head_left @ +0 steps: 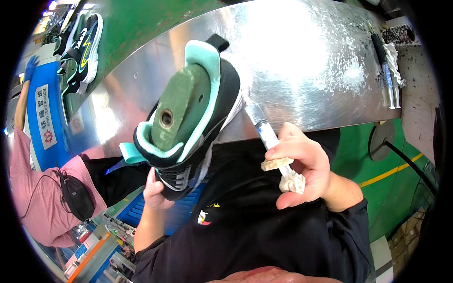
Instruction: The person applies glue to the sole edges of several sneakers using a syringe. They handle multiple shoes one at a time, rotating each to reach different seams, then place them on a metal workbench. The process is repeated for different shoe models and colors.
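Observation:
A black sneaker (225, 87) with mint-green lining is held up over the near edge of a metal table. Inside it sits a green shoe last (181, 104) with a round hole in its top. My left hand (157, 192) grips the shoe by its toe end, the thumb on the side and the other fingers mostly hidden beneath. In my right hand (304, 162) is a clear syringe (261, 123), its tip against or very near the shoe's white sole edge. Wrapping covers the syringe's flange and plunger end.
White residue (351, 75) is scattered over the shiny metal table (155, 52). At its right end lie more syringes (389, 80) by a speckled block (400, 35). Several finished-looking sneakers (84, 52) stand at the far left. A co-worker in a pink top (35, 188) is on the left.

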### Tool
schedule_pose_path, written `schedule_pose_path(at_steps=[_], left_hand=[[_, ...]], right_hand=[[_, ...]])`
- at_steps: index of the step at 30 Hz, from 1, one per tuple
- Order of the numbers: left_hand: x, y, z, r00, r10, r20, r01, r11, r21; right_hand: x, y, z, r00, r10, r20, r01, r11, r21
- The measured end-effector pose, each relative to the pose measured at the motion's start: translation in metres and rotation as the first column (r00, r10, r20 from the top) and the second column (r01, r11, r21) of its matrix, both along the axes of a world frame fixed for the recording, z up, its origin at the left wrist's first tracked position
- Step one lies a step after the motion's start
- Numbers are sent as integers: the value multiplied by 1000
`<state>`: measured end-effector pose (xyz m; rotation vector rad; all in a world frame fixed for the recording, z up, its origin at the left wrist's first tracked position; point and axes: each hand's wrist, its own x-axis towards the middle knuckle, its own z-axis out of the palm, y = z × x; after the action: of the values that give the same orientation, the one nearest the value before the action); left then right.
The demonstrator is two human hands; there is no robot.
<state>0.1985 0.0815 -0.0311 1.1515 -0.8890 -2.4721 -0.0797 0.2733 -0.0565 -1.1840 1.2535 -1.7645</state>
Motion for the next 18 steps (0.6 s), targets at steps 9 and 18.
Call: schedule_pose_path(at_steps=[9,18], left_hand=[[-26,37,-8,982,-85,-168,127,959,254],[-39,47,-16,977,-161,-143,197,935,296]], right_hand=[[4,-3,17,999,36,-24,-37,999,-13],[5,-2,35,986,167,-5,-166,985,35]])
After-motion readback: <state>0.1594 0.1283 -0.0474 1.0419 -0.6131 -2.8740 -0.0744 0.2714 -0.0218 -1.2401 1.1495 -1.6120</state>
